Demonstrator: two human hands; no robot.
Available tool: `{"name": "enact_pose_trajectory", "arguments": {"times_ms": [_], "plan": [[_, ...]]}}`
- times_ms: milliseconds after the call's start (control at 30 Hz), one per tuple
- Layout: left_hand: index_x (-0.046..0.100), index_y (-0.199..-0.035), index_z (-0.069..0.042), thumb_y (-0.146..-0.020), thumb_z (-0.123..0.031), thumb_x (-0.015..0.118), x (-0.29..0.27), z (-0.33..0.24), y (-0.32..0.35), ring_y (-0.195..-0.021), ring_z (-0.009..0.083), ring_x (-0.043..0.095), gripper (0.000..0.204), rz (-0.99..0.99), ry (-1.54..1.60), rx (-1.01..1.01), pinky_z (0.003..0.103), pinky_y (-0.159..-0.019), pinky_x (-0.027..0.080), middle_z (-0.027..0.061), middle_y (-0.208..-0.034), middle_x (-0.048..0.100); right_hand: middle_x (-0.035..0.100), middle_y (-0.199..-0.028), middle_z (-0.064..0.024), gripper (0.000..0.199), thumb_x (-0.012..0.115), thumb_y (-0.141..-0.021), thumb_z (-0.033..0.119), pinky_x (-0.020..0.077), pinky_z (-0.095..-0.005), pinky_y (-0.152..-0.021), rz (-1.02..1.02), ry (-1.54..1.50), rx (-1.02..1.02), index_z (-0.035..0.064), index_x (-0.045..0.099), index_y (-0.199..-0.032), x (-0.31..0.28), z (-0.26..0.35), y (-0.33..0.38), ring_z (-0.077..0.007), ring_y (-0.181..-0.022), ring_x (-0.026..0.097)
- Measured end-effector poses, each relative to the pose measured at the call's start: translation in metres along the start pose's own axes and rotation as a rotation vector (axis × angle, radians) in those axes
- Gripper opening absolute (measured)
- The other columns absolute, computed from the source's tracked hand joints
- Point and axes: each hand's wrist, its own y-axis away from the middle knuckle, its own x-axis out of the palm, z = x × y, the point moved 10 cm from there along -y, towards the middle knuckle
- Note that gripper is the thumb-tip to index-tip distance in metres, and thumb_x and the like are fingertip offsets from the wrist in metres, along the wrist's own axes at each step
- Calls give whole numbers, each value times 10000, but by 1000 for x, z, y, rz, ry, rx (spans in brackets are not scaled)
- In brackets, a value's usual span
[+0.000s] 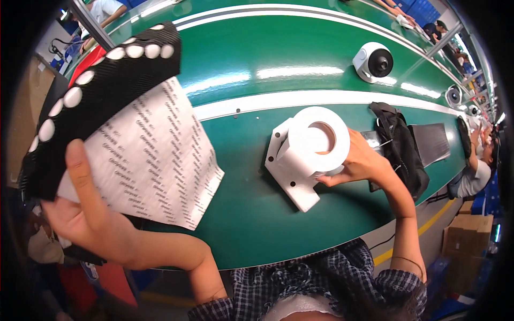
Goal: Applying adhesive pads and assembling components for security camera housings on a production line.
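Observation:
My left hand point(88, 211) is raised at the left and grips a black sheet point(107, 91) set with several white round pads, together with a white printed backing paper point(155, 160) that hangs below it. My right hand point(360, 160) rests against the right side of a white plastic housing point(308, 147), a short cylinder with a round opening on a flat bracket. The housing lies on the green conveyor belt point(257, 214) in front of me.
A white camera unit point(373, 61) with a black lens sits farther along the belt, with more like it point(454, 96) beyond. A black bag point(399, 144) and a black tray point(431, 142) lie right of my hand. Another person point(479, 171) works at the right. Cardboard boxes point(468, 235) stand on the floor.

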Motion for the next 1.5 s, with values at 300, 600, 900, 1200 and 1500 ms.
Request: {"name": "enact_pose_trajectory", "arguments": {"times_ms": [300,600,900,1200,1500], "plan": [[531,-1164,76,-873,-46,600,25,4,9,-929,178,623,322,41,-76,-113,288,-849,494,160,-1108,617,392,-1357,-158,731,807,-592,346,303,-508,-1044,-37,-73,28,192,515,-1244,20,2,3,-389,-1262,348],[518,-1166,74,-853,-20,624,29,-12,16,-879,158,612,344,38,41,-67,281,-806,488,144,-1045,629,462,-1266,-178,737,828,-538,345,386,-464,-958,-349,156,373,157,566,-1201,30,46,23,-399,-1172,424],[567,-1083,67,-842,-4,640,20,-27,12,-852,121,591,262,-65,61,-127,248,-782,468,105,-997,639,416,-1300,-228,663,754,-673,336,491,-452,-810,38,190,241,157,509,-1263,3,70,43,-431,-1117,476],[565,-1077,72,-767,19,707,20,-37,16,-912,148,590,345,108,193,-87,282,-865,448,105,-1014,622,542,-1242,-172,642,790,-602,120,440,-366,-921,-654,-177,-214,26,567,-1196,-163,116,-56,-302,-1125,544],[583,-1000,63,-759,94,675,42,5,19,-850,101,574,260,235,83,-194,229,-790,457,68,-916,619,663,-900,-86,256,695,-768,52,523,-268,-725,-706,-710,-155,7,630,-1012,-112,52,-110,-173,-826,657]]}}
